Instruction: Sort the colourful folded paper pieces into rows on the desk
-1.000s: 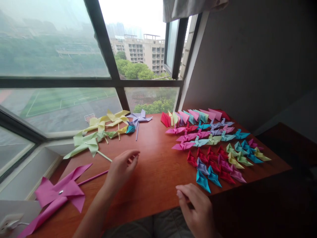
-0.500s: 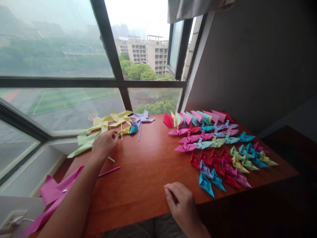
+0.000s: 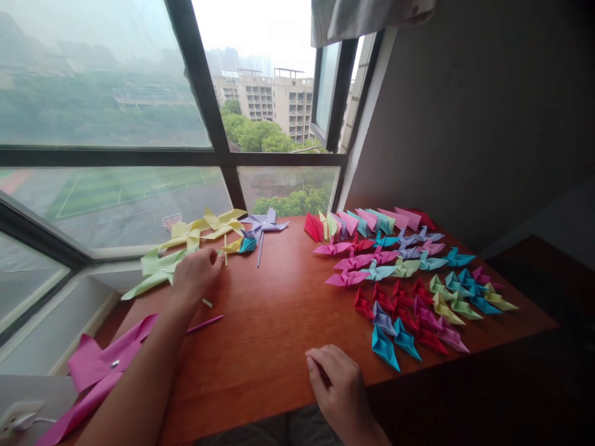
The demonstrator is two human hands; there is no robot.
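Fingers (image 3: 216,257) of the left hand (image 3: 198,272) bend down at the far left of the table (image 3: 279,297), partly hidden by the back of the hand; whether they pinch anything, I cannot tell. Just right of their tips lies a yellow piece (image 3: 233,246) of folded paper, with a blue piece (image 3: 248,245) against its right side.

Left of the hand, and partly behind it, is a green pinwheel (image 3: 151,272); the end of its stick (image 3: 207,303) shows right of the wrist. Farther off, by the window, lie two yellow pinwheels (image 3: 223,224) and, right of them, a lilac pinwheel (image 3: 267,224). At the near left, a pink pinwheel (image 3: 95,362) is partly covered by the left forearm, its purple stick (image 3: 204,324) poking out on the other side.

The right hand (image 3: 337,384) is at the near edge, fingers curled loosely together, with nothing visible in them.

Farther right, paper boats (image 3: 383,347) are grouped in red, blue, yellow, green and pink. Beyond them are rows of cranes (image 3: 346,279), then a far row of flat folds (image 3: 367,220). Past the window frame (image 3: 279,159) are buildings (image 3: 297,108), trees (image 3: 255,133) and a field (image 3: 102,186).
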